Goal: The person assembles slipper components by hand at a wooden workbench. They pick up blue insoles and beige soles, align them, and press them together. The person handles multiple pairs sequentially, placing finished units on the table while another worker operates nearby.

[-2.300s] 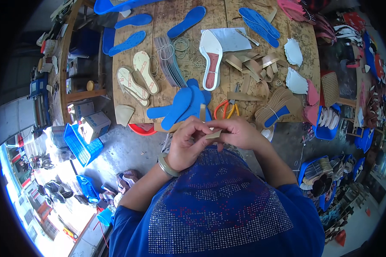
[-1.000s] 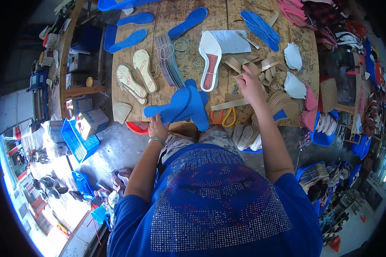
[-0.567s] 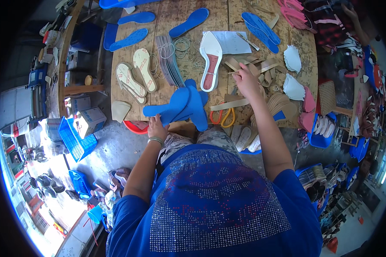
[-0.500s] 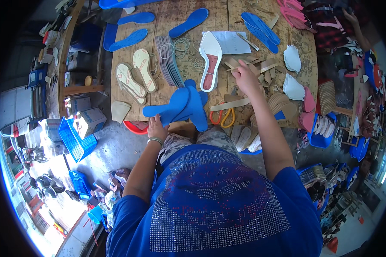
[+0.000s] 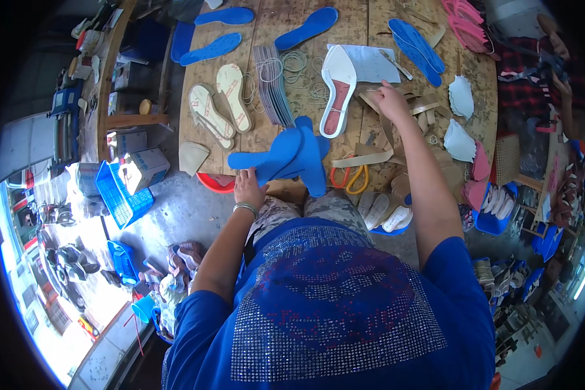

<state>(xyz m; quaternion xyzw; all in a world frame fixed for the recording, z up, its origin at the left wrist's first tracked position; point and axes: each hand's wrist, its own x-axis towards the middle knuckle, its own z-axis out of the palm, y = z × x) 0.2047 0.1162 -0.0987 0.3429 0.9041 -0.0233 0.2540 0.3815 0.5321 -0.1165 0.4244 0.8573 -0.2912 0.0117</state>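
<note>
Several blue insoles (image 5: 276,156) lie crossed in a pile at the table's near edge. My left hand (image 5: 248,187) is closed on the near left edge of one insole, fingertips on top of it. Farther right, my right hand (image 5: 392,103) reaches over a heap of beige strips (image 5: 426,105). Its fingers are bent onto a strip that slants down below the hand; the exact grip is partly hidden. Another beige strip (image 5: 364,158) lies across scissors (image 5: 357,181) with orange and yellow handles. A white-rimmed sole piece (image 5: 338,94) lies left of my right hand.
Cream insoles (image 5: 231,97), a stack of grey strips (image 5: 276,97) and string loops (image 5: 295,64) lie on the wooden table (image 5: 257,140). More blue insoles (image 5: 309,27) lie farther back. White pieces (image 5: 460,97) lie at right. Another person's hand (image 5: 561,84) shows at far right.
The whole view has shifted, so the table sits farther right. My right hand has moved slightly farther away, and a beige strip now slants beneath it. My left hand stays at the blue insole.
</note>
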